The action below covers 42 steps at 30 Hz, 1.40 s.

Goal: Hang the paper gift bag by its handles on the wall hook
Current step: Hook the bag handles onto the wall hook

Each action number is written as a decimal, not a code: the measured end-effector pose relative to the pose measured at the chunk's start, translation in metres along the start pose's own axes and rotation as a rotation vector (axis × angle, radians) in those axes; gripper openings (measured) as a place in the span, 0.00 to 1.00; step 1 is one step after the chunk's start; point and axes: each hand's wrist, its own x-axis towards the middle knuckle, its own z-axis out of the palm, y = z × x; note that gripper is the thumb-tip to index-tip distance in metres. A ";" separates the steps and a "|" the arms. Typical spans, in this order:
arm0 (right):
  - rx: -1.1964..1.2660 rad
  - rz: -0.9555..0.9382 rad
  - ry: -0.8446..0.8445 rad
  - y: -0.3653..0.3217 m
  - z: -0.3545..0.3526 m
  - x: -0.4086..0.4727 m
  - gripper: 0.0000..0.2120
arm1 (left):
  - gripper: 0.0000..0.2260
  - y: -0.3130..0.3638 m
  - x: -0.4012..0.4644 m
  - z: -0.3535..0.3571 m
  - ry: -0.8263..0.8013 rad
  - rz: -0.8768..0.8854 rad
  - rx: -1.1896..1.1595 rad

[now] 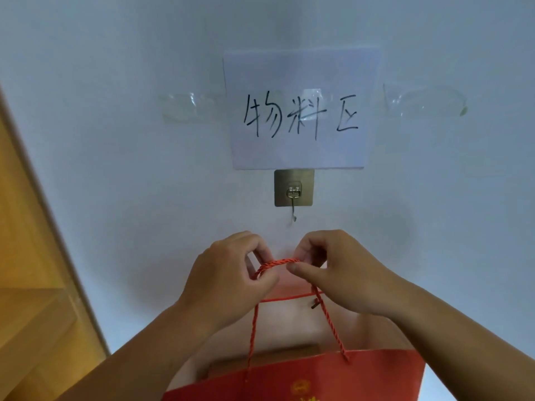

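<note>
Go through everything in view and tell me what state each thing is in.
Wall hook: empty, nothing on it.
Rope handles: pinched together, below the hook.
Gift bag: open, held up by its handles.
Left hand: gripping the handles.
Right hand: gripping the handles.
Paper sign: taped to the wall.

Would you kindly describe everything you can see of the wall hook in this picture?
The wall hook is a square, brushed-metal-looking adhesive plate stuck flat on the pale wall, directly under the handwritten paper sign, its top edge meeting the sign's lower edge. A small clear bracket at the plate's centre holds a thin silver wire hook that hangs straight down past the plate's bottom edge, ending in a small upturned tip. Nothing hangs on it; the red rope handles are held below it, apart.
</note>
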 end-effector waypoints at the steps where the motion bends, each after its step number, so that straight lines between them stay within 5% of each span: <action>1: -0.003 -0.003 0.009 0.002 0.000 0.004 0.07 | 0.04 -0.002 0.004 0.003 -0.002 0.009 0.004; 17: -0.007 -0.084 0.301 0.016 -0.021 0.052 0.06 | 0.05 -0.018 0.060 0.013 0.136 0.056 -0.200; 25: 0.020 -0.068 0.142 0.015 -0.048 0.059 0.06 | 0.04 -0.013 0.066 0.018 0.155 0.032 -0.192; 35: -0.132 -0.117 0.344 0.028 -0.025 0.060 0.05 | 0.04 -0.010 0.068 0.028 0.207 -0.041 -0.153; 42: -0.234 -0.073 0.275 0.037 -0.006 0.053 0.06 | 0.04 -0.014 0.051 0.042 0.125 -0.079 -0.102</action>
